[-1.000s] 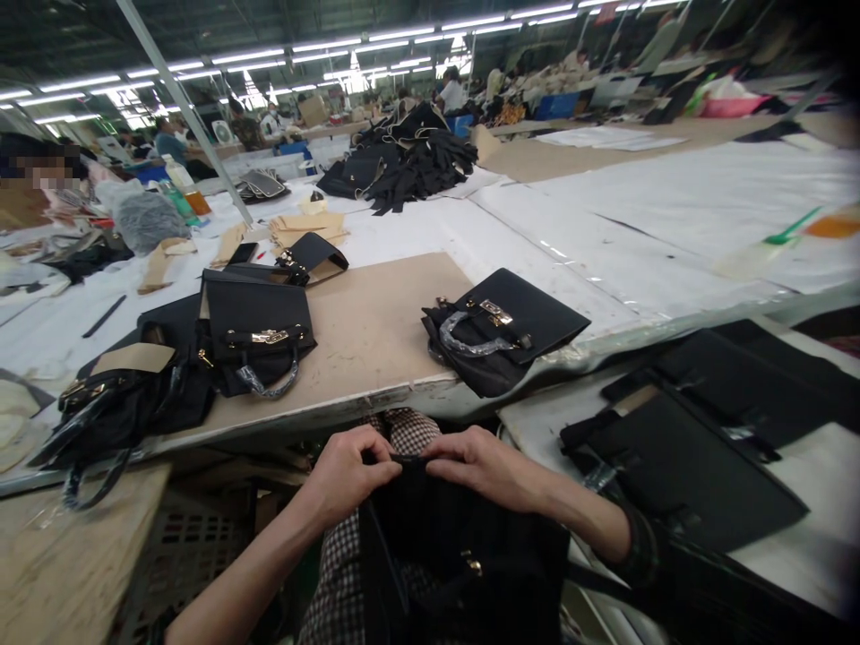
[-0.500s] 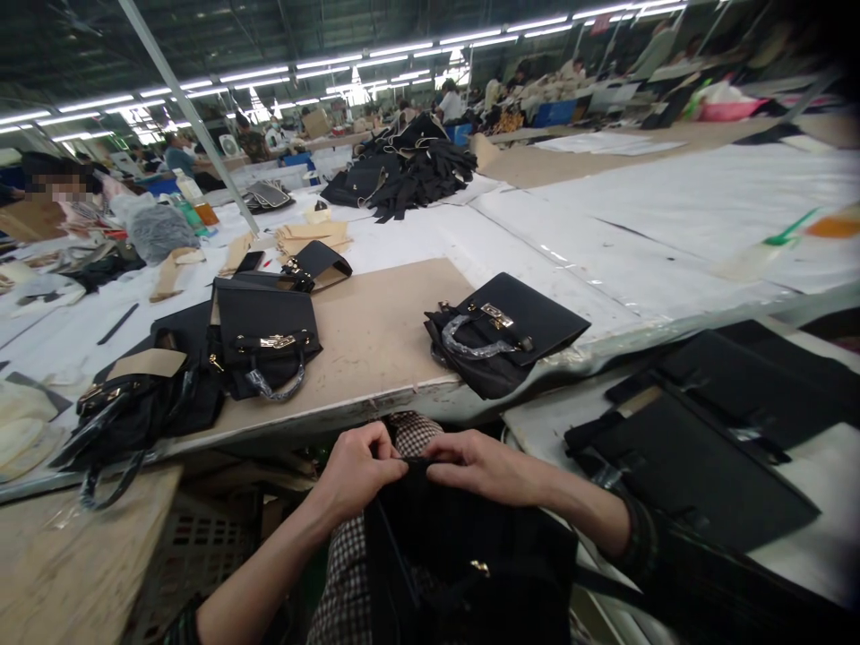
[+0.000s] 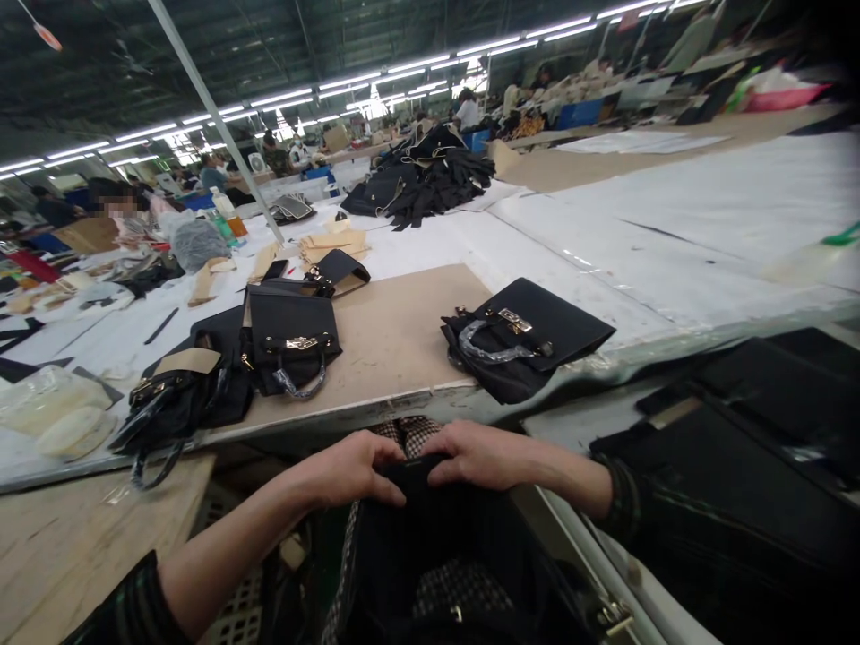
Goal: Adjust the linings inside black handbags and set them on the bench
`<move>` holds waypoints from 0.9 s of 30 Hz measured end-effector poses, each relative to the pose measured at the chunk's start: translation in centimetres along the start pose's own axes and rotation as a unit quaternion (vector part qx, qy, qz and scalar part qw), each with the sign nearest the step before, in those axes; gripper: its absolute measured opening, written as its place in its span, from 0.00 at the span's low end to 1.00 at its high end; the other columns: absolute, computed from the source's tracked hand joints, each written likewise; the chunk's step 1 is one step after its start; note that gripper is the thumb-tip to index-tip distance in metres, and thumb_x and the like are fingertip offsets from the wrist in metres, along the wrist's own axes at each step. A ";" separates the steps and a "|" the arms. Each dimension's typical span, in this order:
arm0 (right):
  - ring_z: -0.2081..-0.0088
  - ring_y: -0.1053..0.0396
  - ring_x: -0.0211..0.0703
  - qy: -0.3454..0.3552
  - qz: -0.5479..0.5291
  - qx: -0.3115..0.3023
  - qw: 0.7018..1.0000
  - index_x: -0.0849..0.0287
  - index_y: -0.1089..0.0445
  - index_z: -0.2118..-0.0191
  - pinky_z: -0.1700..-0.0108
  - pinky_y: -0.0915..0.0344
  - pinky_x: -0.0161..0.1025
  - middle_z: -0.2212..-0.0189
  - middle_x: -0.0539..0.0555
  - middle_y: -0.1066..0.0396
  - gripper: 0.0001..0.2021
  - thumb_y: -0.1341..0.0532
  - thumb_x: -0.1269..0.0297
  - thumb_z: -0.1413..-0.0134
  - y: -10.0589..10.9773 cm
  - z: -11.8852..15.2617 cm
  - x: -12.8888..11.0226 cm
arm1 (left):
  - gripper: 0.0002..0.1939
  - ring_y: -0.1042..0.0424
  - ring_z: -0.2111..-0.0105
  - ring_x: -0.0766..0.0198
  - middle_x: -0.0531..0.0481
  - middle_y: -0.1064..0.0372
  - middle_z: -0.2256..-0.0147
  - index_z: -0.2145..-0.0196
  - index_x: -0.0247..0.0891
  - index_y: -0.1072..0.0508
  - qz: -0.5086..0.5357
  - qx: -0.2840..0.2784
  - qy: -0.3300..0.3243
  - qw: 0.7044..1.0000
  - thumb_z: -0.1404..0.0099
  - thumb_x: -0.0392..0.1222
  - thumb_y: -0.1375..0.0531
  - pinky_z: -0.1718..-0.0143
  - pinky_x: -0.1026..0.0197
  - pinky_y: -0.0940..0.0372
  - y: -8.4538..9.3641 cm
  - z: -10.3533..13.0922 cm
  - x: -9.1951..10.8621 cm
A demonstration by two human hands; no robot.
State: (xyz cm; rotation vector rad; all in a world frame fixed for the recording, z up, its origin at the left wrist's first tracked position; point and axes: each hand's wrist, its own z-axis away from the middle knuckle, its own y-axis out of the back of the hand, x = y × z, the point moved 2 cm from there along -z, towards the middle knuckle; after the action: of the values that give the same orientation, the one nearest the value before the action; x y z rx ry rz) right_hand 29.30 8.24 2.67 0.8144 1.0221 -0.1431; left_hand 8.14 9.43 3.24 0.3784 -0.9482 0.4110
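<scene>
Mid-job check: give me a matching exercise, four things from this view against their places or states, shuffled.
1. black workpiece
2. brown sheet
3. pile of black pieces
4. grey plastic bag

A. beside the bottles
B. heaped on the far part of the white-covered table
C. held by the left hand and right hand
D. flat, black handbags on either side

Pairs: 1-C, 2-D, 3-B, 4-A

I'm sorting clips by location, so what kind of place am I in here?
Probably a handbag workshop or factory floor: near-matching black bags on a long white worktable, a heap of black pieces, and rows of ceiling lights.
</scene>
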 end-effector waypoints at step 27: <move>0.78 0.53 0.33 -0.021 0.013 0.081 0.996 0.59 0.47 0.82 0.75 0.58 0.36 0.82 0.44 0.55 0.17 0.42 0.64 0.47 -3.1 -0.9 -1.1 | 0.17 0.48 0.77 0.69 0.58 0.50 0.79 0.78 0.37 0.38 -0.173 0.115 -0.003 0.978 0.36 0.47 0.45 0.77 0.66 0.55 -1.8 1.3 -1.6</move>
State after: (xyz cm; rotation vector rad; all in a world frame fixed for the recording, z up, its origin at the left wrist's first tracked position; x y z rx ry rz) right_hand 26.63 6.38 1.70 0.9686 0.9682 -0.2225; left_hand 7.26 7.03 2.32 0.7445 -0.8219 0.2002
